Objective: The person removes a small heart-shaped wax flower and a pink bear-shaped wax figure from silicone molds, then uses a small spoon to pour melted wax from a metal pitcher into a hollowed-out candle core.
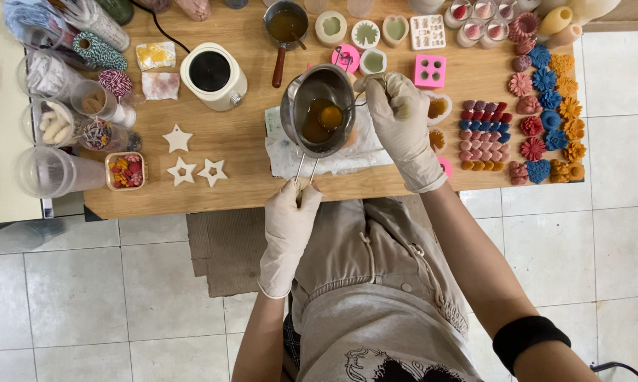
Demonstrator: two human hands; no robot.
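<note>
Both hands wear pale gloves. From the head view, the left hand (288,219) pinches the thin wire handle of a steel pot (319,110), fingers closed on it at the table edge. The right hand (402,124) is closed on a thin stirrer whose end dips into the pot. The pot is round and shiny, holding amber liquid with a darker orange blob. It sits above a white cloth (347,152) on the wooden table (248,141), between the hands. Just left stands a cream melter (214,76); white stars (182,170) lie nearer the edge. Pink moulds (430,71) and rows of coloured flowers (545,113) crowd the right side. Cups and twine fill the left.
</note>
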